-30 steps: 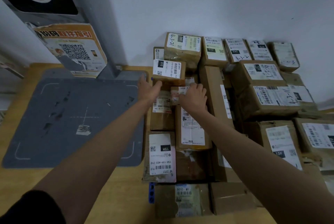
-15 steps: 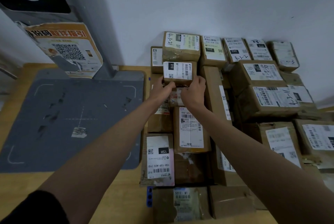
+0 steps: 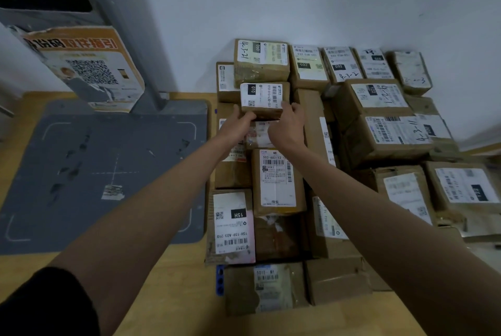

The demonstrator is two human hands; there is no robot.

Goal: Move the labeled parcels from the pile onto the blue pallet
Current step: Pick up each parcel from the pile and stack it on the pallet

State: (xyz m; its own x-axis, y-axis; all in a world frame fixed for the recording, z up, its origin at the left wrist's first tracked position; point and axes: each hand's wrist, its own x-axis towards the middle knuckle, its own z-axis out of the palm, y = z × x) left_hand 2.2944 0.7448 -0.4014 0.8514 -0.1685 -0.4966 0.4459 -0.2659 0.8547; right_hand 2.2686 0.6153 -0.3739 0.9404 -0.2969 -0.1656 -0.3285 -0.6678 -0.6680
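Head view, from the left: a grey mat [image 3: 81, 173] lies on the wooden table [image 3: 173, 281] under a grey post [image 3: 130, 37] bearing an orange QR poster [image 3: 89, 67]. Beside it, the left hand [image 3: 238, 125] and right hand [image 3: 288, 127] curl their fingers round the small parcel labelled 010 [image 3: 264, 98], pinched between them above the packed parcels [image 3: 379, 124]. A blue pallet [image 3: 220, 280] edge peeks out below.
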